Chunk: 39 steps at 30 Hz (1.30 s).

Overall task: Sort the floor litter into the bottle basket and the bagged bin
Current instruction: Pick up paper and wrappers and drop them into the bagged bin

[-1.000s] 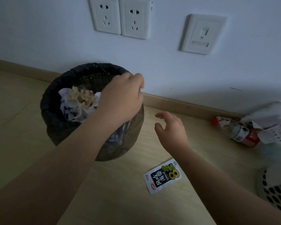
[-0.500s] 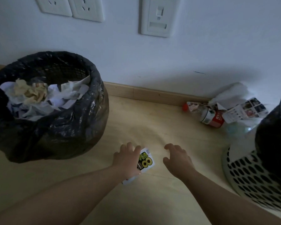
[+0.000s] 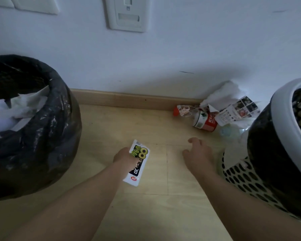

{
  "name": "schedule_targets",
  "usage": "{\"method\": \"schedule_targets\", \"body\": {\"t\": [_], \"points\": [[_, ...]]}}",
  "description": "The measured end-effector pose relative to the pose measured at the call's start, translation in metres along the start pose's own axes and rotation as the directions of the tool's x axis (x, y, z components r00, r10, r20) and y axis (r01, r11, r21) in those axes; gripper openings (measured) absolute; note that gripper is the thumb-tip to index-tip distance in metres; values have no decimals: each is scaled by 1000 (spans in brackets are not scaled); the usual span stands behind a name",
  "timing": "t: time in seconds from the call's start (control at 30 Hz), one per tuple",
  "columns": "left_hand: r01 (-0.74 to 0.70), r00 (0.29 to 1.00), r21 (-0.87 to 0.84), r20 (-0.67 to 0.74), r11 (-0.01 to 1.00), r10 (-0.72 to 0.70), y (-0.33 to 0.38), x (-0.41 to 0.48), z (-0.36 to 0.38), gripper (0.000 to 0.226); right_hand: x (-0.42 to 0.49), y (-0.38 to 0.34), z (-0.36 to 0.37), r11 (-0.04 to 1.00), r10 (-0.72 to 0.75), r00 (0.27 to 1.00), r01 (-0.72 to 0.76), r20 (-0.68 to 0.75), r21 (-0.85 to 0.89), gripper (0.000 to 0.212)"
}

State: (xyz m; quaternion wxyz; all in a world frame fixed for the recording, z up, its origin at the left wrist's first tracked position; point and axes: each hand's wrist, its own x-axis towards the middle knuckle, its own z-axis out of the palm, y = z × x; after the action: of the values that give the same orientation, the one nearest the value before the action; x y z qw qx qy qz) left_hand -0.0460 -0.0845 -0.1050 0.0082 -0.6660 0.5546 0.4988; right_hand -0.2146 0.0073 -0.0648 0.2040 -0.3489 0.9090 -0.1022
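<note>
Floor (image 3: 111,129), packet (image 3: 139,160) in left grip (image 3: 122,156)

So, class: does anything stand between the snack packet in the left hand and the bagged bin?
Nothing visible does. Only bare floor lies between the snack packet, held by the left hand, and the bagged bin to its left.

Wall switch (image 3: 128,13) on white wall (image 3: 198,40); outlet plate (image 3: 35,4) left; wooden skirting (image 3: 129,99) below; pale wood floor (image 3: 146,214).

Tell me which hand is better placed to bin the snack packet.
Left. The left hand grips the snack packet, and the bagged bin stands on that side; the right hand holds nothing.
</note>
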Motion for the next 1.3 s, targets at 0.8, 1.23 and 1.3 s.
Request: {"method": "schedule_targets", "body": {"t": [0.8, 1.23, 1.3], "points": [[-214, 977, 407, 106, 888, 187, 46, 40, 58, 18, 112, 83, -50, 950, 299, 908, -253, -294, 184, 54], [-338, 937, 438, 241, 833, 254, 36, 27, 46, 31, 65, 6, -7, 982, -107, 987, 87, 121, 165, 37], [-355, 931, 461, 257, 813, 261, 29, 21, 45, 36, 48, -11, -5, 962, -223, 962, 191, 157, 194, 33]]}}
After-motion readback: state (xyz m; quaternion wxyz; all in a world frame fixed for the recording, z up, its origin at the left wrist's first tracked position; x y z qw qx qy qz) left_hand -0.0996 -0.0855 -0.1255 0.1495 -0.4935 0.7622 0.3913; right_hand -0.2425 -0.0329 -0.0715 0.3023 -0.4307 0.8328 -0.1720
